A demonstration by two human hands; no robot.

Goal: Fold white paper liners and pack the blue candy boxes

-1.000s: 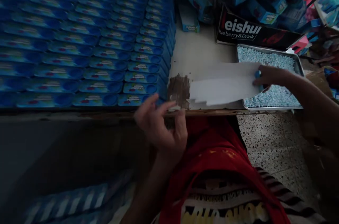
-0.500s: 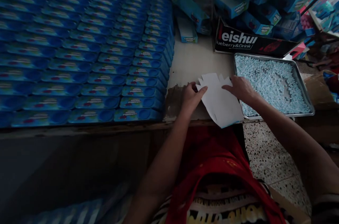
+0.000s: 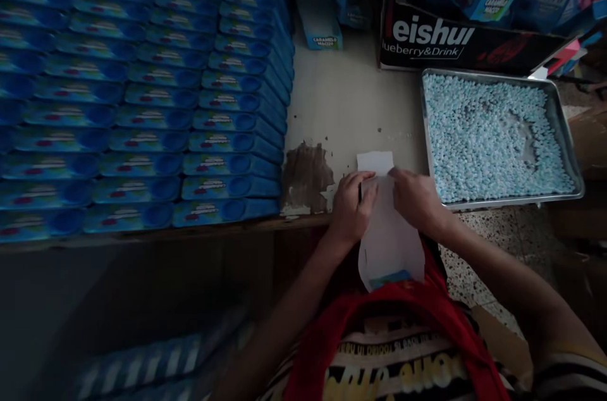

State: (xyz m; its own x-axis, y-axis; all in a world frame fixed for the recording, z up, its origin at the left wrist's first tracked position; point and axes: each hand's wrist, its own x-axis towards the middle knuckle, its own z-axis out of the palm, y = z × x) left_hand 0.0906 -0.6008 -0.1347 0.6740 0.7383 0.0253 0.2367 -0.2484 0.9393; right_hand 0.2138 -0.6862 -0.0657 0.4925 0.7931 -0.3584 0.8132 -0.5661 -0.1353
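Between my hands is a cardboard box blank (image 3: 392, 233), its white inner side up and a strip of blue print showing at its near end. Its far flap points away from me on the table, and its near end hangs over the table edge against my red apron (image 3: 341, 325). My left hand (image 3: 353, 205) is closed on the left edge, fingers bent over the fold. My right hand (image 3: 417, 198) grips the right edge near the far flap, fingertips curled and partly hidden. The side flaps are mostly covered by my fingers.
Rows of filled-looking blue boxes (image 3: 142, 97) cover the left of the table (image 3: 351, 97). A metal tray (image 3: 576, 179) of small pale-blue pellets lies at the right. Behind it stands a black carton (image 3: 427, 40) holding blue boxes. One small blue box (image 3: 320, 28) lies at the back.
The blank has come nearer my body. Its jagged far flaps, spread before, are now gathered under my hands. Both hands have moved closer in, and the view has shifted.
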